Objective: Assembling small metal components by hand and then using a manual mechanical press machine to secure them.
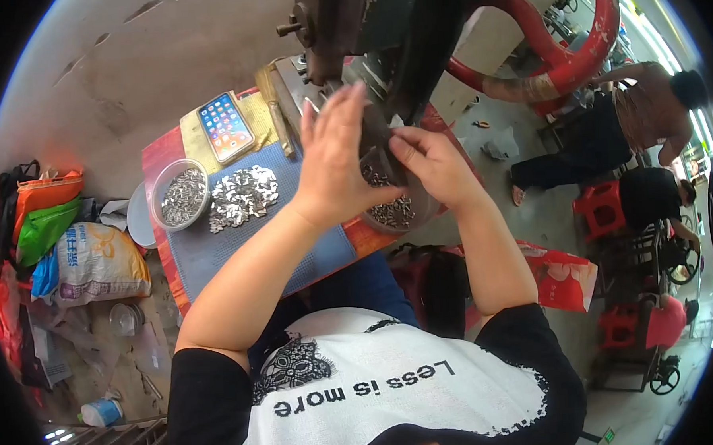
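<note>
My left hand point(332, 164) is raised just below the ram of a dark hand press point(380, 30). Its fingers are stretched out and the thumb stands apart, with nothing visible in them. My right hand point(435, 165) is beside the press, thumb and forefinger pinched together; a small whitish spot shows at their tips, too small to name. Below both hands sits a clear bowl point(428, 218) of small metal parts, partly hidden by my left thumb. On the blue mat point(199, 261) lie a pile of flat, shiny silver pieces point(244, 197) and a round plastic tub point(157, 211) holding small metal pieces.
A phone point(225, 126) with its screen lit lies on a yellow cloth point(196, 140) at the table's far left. The press's red wheel point(553, 83) juts out at upper right. Bags point(96, 262) crowd the floor at left. Several people work on the right, near red stools point(598, 208).
</note>
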A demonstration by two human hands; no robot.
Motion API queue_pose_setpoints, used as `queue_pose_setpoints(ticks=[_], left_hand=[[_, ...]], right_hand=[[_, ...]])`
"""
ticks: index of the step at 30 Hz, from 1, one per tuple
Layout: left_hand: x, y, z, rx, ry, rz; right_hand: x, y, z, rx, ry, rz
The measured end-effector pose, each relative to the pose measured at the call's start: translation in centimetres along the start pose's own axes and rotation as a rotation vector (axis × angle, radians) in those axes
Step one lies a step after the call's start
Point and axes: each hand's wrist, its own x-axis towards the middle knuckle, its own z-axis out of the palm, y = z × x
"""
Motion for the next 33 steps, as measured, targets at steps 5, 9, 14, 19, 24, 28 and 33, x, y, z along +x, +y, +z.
queue_pose_setpoints(ticks=[5,9,14,19,24,28,33], left_hand=[[-1.8,1.9,0.4,0.038,-0.113,-0.029],[-3.2,1.7,-2.2,0.107,-0.083,-0.130],[-4.4,-0.4,-4.3,0.382,-0.349,-0.418],[-4.7,-2.1,-4.6,0.474,-0.659,-0.463],[-7.5,-2.9,-5.7,0.418,-0.425,-0.372],[-8.7,-3.1,-9.8,0.212,0.012,-0.353],[-12.9,-3.2,-14.0,0.039,0.052,-0.660]], right_hand=[[-3.2,3.2,-1.2,-0.253,0.109,0.128],[-3.4,2.6,-0.1,-0.610,0.208,0.012],[-2.0,3.6,-0.8,-0.660,0.249,-0.071],[-1.8,3.7,-2.6,0.431,0.069,0.302],[-2.2,2.0,0.1,0.623,-0.118,0.382],[-2.7,2.0,7.1,0.034,-0.262,0.068],[-2.8,3.3,16.0,-0.453,-0.328,-0.476]])
